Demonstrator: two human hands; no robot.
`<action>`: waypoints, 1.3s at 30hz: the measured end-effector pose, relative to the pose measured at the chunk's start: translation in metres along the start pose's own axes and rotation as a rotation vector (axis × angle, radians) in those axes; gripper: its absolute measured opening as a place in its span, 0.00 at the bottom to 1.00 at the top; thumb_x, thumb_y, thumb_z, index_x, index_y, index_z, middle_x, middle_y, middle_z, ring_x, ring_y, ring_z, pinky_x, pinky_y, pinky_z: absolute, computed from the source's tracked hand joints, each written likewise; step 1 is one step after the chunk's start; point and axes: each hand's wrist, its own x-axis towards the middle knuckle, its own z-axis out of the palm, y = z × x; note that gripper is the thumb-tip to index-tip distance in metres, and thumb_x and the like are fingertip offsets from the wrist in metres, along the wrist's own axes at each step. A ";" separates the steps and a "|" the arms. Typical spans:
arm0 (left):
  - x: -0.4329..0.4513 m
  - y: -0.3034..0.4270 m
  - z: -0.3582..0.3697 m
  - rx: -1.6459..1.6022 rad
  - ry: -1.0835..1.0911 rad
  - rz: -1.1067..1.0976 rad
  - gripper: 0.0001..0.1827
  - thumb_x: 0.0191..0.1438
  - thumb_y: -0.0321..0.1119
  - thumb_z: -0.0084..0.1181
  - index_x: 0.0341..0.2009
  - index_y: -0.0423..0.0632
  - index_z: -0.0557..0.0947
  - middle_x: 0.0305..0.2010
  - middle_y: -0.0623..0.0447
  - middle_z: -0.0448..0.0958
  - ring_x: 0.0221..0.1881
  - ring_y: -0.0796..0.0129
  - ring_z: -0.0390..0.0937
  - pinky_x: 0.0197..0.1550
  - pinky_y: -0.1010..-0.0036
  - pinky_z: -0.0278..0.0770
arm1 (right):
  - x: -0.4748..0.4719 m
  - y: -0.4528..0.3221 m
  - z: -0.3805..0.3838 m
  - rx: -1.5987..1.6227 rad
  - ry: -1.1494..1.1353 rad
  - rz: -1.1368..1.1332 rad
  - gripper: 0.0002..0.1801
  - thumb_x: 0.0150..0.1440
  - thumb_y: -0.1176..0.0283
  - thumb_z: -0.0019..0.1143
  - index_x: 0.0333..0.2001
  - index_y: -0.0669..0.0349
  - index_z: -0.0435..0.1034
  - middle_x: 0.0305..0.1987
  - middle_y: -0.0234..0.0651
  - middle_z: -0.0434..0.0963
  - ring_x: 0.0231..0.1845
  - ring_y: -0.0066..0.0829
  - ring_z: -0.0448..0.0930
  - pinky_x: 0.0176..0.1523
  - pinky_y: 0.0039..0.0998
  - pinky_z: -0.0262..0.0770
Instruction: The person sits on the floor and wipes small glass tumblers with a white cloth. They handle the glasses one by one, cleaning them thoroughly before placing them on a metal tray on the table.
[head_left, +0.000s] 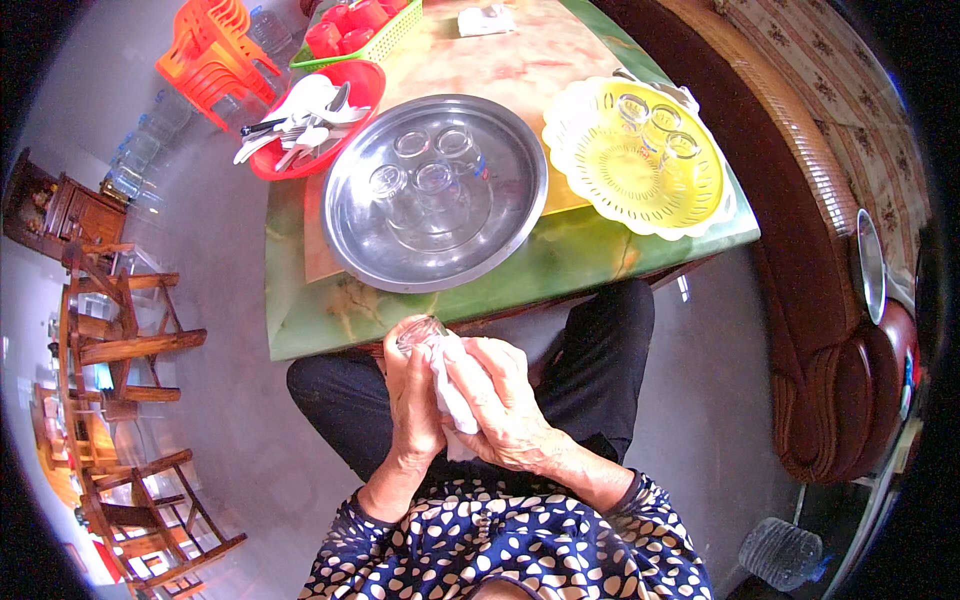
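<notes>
My left hand grips a clear drinking glass, whose end shows above the fingers. Against the glass, my right hand presses a white cloth, and part of the cloth hangs below the palms. Both hands are together over my lap, just in front of the table edge. Beyond them, a round steel tray holds several clear glasses. To its right, a yellow scalloped plastic basket carries 3 glasses near its far rim.
A red basin heaped with cutlery sits left of the tray. Behind it is a green basket with red cups. A folded white cloth lies farther back on the green marbled table. Orange plastic chairs are stacked on the left.
</notes>
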 end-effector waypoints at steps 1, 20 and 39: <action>-0.001 0.001 0.001 -0.006 0.014 -0.004 0.23 0.63 0.46 0.36 0.53 0.39 0.62 0.48 0.51 0.66 0.48 0.70 0.65 0.51 0.74 0.64 | 0.000 0.001 0.001 0.006 0.023 -0.014 0.35 0.41 0.70 0.60 0.55 0.67 0.60 0.57 0.52 0.61 0.56 0.50 0.63 0.57 0.45 0.60; 0.002 -0.012 -0.005 -0.340 -0.134 -0.085 0.43 0.49 0.58 0.57 0.54 0.39 0.55 0.45 0.52 0.66 0.45 0.72 0.66 0.49 0.74 0.66 | 0.003 0.006 -0.012 0.236 0.058 0.056 0.29 0.38 0.81 0.58 0.50 0.63 0.69 0.45 0.47 0.68 0.44 0.43 0.69 0.48 0.35 0.68; 0.015 0.002 -0.020 0.179 -0.448 0.261 0.41 0.28 0.29 0.77 0.46 0.44 0.63 0.46 0.50 0.65 0.46 0.67 0.66 0.49 0.72 0.67 | 0.014 0.012 -0.041 0.505 -0.063 0.210 0.18 0.48 0.79 0.54 0.46 0.63 0.71 0.47 0.43 0.68 0.47 0.36 0.72 0.49 0.30 0.69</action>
